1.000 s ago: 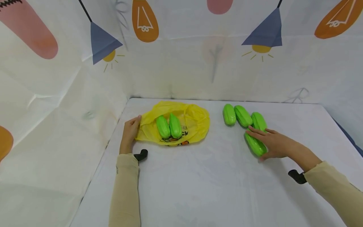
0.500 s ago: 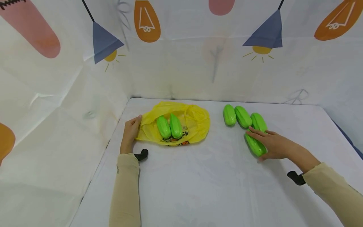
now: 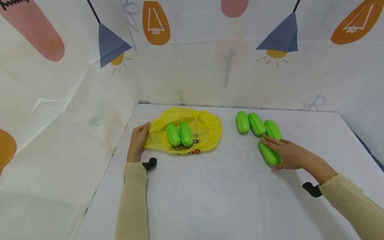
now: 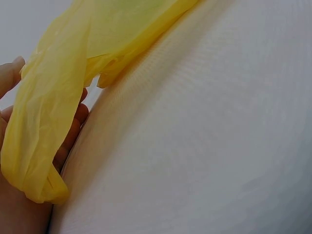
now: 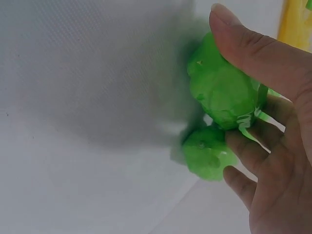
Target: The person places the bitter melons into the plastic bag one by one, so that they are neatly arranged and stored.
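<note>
The left hand (image 3: pixel 139 136) pinches the yellow plastic bag (image 3: pixel 211 125), 2 green gourds (image 3: pixel 186 134) in its mouth. The right hand (image 3: pixel 289 154), part-open, spans the nearest gourd (image 3: pixel 268 154) on the table (image 3: pixel 210 196); whether it grips, I cannot tell, but too loose a hold could let the glossy skin slip.

Left hand (image 4: pixel 19 207) gripping crumpled, translucent yellow bag (image 4: pixel 51 105); white surface (image 4: pixel 204 131) filling right side.

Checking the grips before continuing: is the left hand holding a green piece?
No, the left hand grips the yellow bag's edge.
</note>
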Available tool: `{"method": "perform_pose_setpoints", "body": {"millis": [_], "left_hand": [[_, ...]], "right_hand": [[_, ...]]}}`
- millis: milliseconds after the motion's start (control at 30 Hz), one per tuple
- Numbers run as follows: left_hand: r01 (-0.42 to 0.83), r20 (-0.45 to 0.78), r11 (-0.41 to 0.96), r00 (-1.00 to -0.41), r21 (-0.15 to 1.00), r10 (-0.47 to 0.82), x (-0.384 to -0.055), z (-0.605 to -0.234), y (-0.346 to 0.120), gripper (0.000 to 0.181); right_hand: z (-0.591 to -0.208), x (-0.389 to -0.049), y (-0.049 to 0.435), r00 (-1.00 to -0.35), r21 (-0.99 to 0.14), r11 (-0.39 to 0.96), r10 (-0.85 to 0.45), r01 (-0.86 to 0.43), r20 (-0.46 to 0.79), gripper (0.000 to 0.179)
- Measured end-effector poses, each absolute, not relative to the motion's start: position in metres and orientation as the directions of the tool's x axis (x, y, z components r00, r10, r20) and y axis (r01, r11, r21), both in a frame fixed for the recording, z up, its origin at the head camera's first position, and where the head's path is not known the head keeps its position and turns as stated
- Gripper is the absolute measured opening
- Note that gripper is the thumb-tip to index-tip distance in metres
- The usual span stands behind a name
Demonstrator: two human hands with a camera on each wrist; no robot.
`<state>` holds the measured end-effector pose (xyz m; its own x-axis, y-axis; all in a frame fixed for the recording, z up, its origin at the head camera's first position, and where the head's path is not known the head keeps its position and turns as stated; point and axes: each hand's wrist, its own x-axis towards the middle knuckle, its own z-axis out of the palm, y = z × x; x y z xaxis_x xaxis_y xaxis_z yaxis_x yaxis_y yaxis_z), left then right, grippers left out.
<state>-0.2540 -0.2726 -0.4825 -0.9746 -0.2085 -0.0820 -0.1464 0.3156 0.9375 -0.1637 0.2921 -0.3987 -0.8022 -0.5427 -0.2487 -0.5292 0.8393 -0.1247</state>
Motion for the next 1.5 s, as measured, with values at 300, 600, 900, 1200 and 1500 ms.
{"method": "perform_pose_setpoints", "body": {"millis": [300, 600, 900, 1200, 1500], "left_hand": [[-0.173, -0.108, 0.308, -0.970, 0.936, -0.216, -0.249, -0.479, -0.271, 0.066], [-0.170, -0.102, 0.319, -0.970, 0.933, -0.218, -0.251, -0.477, -0.273, 0.071], [-0.192, -0.129, 0.305, -0.968, 0.933, -0.217, -0.250, -0.477, -0.272, 0.071], [-0.194, -0.141, 0.265, -0.968, 0.944, -0.206, -0.246, -0.481, -0.273, 0.065], [-0.158, -0.107, 0.256, -0.973, 0.954, -0.203, -0.250, -0.478, -0.271, 0.061]], "right_hand": [[-0.401, -0.162, 0.292, -0.810, -0.115, 0.847, -0.531, -0.520, -0.249, 0.107], [-0.369, -0.169, 0.285, -0.828, -0.129, 0.849, -0.529, -0.513, -0.188, 0.110], [-0.344, -0.195, 0.233, -0.803, -0.118, 0.817, -0.576, -0.564, -0.152, 0.108], [-0.352, -0.230, 0.151, -0.744, -0.196, 0.768, -0.640, -0.610, -0.190, 0.111], [-0.373, -0.254, 0.099, -0.736, -0.203, 0.770, -0.638, -0.605, -0.228, 0.111]]}}
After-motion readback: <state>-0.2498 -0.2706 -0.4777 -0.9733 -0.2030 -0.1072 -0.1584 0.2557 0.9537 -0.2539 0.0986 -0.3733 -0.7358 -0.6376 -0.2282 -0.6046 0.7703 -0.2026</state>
